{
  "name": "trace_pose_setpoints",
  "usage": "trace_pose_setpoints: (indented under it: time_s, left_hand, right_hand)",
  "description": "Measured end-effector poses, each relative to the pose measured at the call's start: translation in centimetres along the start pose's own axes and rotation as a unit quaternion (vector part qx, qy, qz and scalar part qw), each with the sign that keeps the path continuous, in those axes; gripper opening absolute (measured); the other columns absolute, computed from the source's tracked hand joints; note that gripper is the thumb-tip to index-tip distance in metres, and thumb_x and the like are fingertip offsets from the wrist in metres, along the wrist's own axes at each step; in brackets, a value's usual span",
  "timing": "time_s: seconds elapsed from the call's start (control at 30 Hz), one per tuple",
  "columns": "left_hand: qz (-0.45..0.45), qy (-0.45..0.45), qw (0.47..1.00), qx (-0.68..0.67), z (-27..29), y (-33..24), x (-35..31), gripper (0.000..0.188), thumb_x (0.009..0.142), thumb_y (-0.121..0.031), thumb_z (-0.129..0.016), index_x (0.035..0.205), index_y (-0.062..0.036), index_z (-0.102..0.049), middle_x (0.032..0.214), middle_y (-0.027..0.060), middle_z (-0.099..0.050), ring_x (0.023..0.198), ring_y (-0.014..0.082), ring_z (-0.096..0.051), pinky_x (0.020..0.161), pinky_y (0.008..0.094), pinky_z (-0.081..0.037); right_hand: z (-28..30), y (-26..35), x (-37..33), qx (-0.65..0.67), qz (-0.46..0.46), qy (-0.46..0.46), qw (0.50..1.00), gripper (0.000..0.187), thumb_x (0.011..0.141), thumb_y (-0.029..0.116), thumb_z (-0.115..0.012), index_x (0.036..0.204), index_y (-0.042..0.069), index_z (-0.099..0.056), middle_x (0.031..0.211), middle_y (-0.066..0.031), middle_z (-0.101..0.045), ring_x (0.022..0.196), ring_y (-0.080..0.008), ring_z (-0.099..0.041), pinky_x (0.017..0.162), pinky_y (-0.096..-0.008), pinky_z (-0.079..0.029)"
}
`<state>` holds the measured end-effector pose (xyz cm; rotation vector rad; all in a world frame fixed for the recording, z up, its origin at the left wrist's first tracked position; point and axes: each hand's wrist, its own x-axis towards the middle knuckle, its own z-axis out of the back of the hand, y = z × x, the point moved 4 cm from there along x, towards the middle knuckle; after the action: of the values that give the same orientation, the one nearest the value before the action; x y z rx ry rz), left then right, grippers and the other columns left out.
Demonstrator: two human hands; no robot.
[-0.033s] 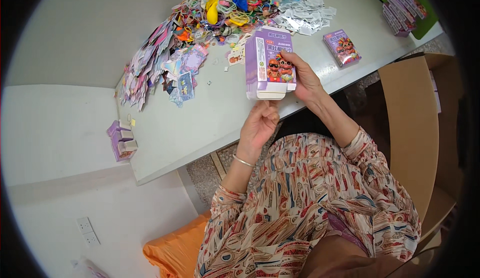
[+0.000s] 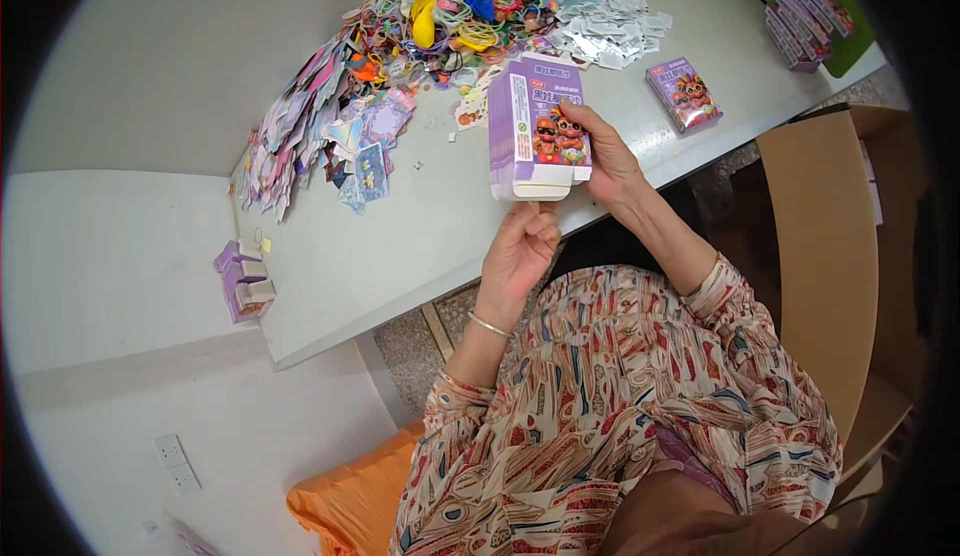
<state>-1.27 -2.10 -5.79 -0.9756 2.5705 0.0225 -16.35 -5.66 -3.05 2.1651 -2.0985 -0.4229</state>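
In my right hand [image 2: 612, 161] is a stack of flattened purple cartons [image 2: 535, 126], with cartoon figures on the top one. The thumb lies on the front and the other fingers are hidden behind the stack. My left hand [image 2: 520, 251], with a bangle at the wrist, has its fingers bent and closed at the white lower flap [image 2: 540, 191]. Just what its fingertips grip is partly hidden. To the right on the table lies a closed purple box [image 2: 684, 96] with the same kind of picture.
Beyond the cartons rises a heap of colourful small toys and bands [image 2: 450, 16], with silvery packets [image 2: 610, 31] beside it. Piled cards [image 2: 300, 136] lie left. Purple boxes stand at the table's left edge [image 2: 243, 283] and far right [image 2: 805, 24]. A large cardboard box [image 2: 820, 256] is at my right.
The cartons have shifted very slightly to the left. My left wrist has moved a little; both hands keep the same pose.
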Motion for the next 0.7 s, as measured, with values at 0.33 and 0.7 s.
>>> trace_pose_setpoints:
  time_s: [0.33,0.7]
  left_hand:
    - [0.072,-0.021,0.953,0.293,-1.0,-2.8,-2.2,0.024,0.087,-0.005,-0.062,0.109,0.0022,-0.054,0.088,0.0067,-0.059,0.058,0.0044,-0.04,0.054,0.0185,-0.035]
    - [0.156,-0.029,0.893,0.421,-1.8,-3.3,-2.3,0.032,0.081,0.0,-0.067,0.11,0.0006,-0.054,0.076,0.0046,-0.055,0.063,0.0102,-0.052,0.056,0.0227,-0.04]
  right_hand:
    - [-0.9,1.6,-0.6,-0.262,0.062,0.058,0.961,0.045,0.086,0.019,-0.067,0.122,-0.002,-0.051,0.108,-0.0084,-0.063,0.095,-0.0118,-0.064,0.084,-0.0279,-0.054]
    - [-3.2,2.2,-1.9,-0.446,0.152,0.145,0.87,0.05,0.087,0.015,-0.067,0.129,-0.001,-0.046,0.113,-0.0082,-0.061,0.1,-0.0108,-0.058,0.089,-0.0264,-0.047]
